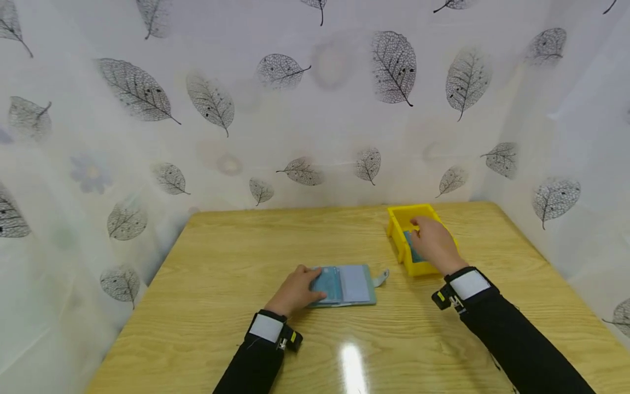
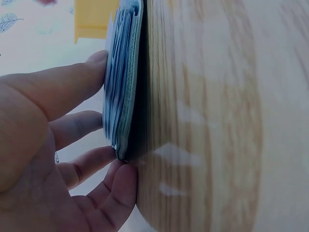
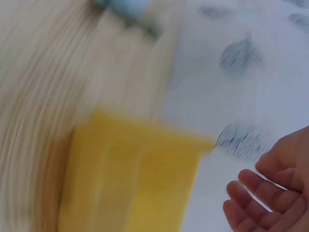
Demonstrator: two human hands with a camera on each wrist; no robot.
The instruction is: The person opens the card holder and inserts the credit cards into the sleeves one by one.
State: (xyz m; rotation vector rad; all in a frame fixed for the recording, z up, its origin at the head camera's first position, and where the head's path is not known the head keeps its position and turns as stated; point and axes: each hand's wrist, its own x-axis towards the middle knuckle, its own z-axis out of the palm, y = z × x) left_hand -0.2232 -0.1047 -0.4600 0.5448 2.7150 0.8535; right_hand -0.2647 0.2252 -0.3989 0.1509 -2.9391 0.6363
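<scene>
A light blue card holder [image 1: 372,284] lies spread on the table, with clear sleeves, a pale page and a strap on its right. My left hand [image 1: 295,291] holds its left edge; in the left wrist view the thumb [image 2: 79,84] is against the sleeves [image 2: 116,92] and the other fingers are at the edge. My right hand [image 1: 435,245] is over a yellow bin [image 1: 404,261], where a blue flat piece [image 1: 417,256] shows. In the right wrist view its fingers [image 3: 258,198] are loosely bent, with nothing between them.
Both things are on a wooden table [image 1: 236,246]. Curtains [image 1: 295,126] printed with leaves hang behind it and along both sides. The bin stands near the table's back right corner.
</scene>
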